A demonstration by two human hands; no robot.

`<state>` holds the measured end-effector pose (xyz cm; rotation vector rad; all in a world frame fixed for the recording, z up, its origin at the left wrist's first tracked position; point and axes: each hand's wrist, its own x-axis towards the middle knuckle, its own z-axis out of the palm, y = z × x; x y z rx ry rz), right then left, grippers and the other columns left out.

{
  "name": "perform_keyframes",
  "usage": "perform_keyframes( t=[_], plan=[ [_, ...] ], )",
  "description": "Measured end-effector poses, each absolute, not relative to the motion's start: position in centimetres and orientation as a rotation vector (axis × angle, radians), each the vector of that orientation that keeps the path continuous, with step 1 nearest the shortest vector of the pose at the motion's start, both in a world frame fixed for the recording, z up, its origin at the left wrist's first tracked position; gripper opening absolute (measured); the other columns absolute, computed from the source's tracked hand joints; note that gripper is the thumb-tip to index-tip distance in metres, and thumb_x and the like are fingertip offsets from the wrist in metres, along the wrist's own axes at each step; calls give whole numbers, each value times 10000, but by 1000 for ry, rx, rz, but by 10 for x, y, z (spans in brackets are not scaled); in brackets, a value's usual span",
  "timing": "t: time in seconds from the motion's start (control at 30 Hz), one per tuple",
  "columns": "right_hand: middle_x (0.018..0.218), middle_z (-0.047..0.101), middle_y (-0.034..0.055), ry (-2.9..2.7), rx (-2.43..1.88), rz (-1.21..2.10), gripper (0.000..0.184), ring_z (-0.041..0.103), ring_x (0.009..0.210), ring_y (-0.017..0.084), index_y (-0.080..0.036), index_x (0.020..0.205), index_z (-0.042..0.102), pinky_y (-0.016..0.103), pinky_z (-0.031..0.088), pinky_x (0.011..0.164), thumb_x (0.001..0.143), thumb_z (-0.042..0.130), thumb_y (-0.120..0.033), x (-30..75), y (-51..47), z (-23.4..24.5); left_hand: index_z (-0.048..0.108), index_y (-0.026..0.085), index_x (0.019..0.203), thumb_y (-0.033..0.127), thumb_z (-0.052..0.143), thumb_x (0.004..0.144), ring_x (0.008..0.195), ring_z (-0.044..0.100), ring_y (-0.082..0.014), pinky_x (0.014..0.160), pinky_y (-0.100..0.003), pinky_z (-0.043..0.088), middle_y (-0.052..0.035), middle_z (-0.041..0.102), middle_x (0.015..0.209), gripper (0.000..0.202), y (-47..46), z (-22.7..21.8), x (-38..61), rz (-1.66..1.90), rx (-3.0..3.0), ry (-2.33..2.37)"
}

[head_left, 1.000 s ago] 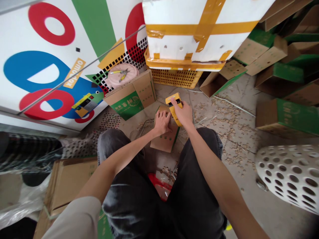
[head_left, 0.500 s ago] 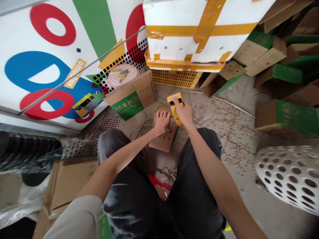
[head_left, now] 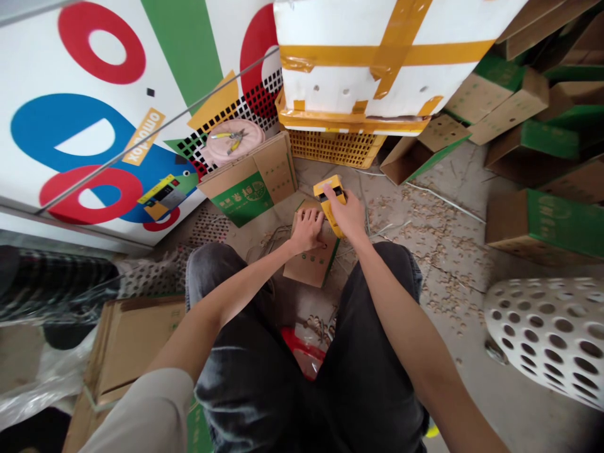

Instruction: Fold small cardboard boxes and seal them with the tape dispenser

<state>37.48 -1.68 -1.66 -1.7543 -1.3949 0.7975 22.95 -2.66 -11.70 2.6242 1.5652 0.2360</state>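
A small brown cardboard box (head_left: 311,263) with green print stands on the floor between my knees. My left hand (head_left: 306,229) presses on its top with the fingers spread flat. My right hand (head_left: 348,214) is closed round a yellow hand tool (head_left: 329,190), whose head sits at the box's far right edge. Small cardboard punch-outs litter the concrete floor (head_left: 438,251) around the box.
A brown and green box (head_left: 245,182) with a pink lid (head_left: 234,139) and pliers on it stands at the left. Behind are a yellow crate (head_left: 335,146), a taped white foam box (head_left: 368,56) and stacked boxes (head_left: 542,214). A perforated white foam piece (head_left: 552,333) lies right; flat cardboard (head_left: 127,346) lies left.
The hands and the yellow tool have barely shifted on the box; only the camera view has moved slightly.
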Motion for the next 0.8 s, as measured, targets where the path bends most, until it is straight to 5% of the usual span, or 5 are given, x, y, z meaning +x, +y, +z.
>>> perform_keyframes(
  t=[0.8],
  plan=[
    [996, 769, 122, -1398, -1741, 831, 680, 708, 1051, 359, -276, 937, 700, 548, 518, 998, 826, 564, -933, 372, -18, -13, 522, 127, 1375, 471, 989, 622, 1318, 511, -445, 1217, -609, 282, -249, 566, 1410, 951, -25, -114, 234, 171, 2591, 1588]
  ],
)
